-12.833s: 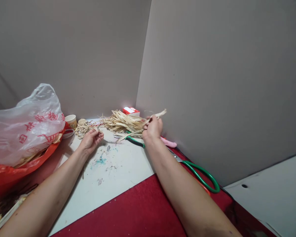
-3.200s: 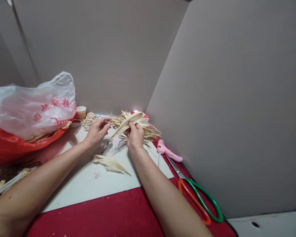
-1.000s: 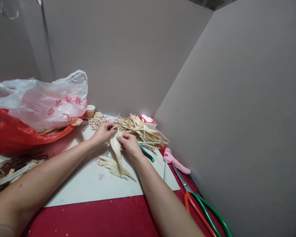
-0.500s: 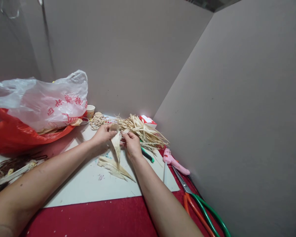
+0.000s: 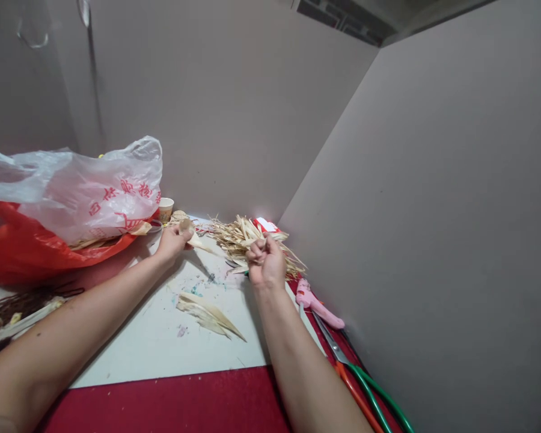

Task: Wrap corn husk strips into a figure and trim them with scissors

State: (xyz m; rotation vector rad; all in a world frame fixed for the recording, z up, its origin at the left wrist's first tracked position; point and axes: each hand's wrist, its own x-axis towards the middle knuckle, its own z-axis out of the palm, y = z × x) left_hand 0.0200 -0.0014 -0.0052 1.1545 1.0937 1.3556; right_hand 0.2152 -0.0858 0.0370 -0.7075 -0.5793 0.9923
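Note:
My left hand [image 5: 174,242] pinches a pale dried corn husk [image 5: 199,242] above the back of the white board. Its narrow tip points to the right. My right hand [image 5: 267,260] is raised palm up with curled fingers, in front of the pile of dried husk strips [image 5: 234,236]. Whatever may be inside those fingers I cannot make out. Between my arms, a loose corn husk [image 5: 211,314] lies flat on the white board [image 5: 162,349], which bears blue and purple stains.
To the left stands a plastic bag [image 5: 99,198] over a red bag [image 5: 31,252], with a paper cup [image 5: 166,207] beside it. A pink glue gun [image 5: 320,304] and large scissors [image 5: 365,379] lie at right, along the grey partition [image 5: 433,210]. Dark fibres [image 5: 22,307] lie at left.
My hands have moved apart: the left went left with its husk, the right moved right to the pile and turned palm up. The loose husk stays on the board.

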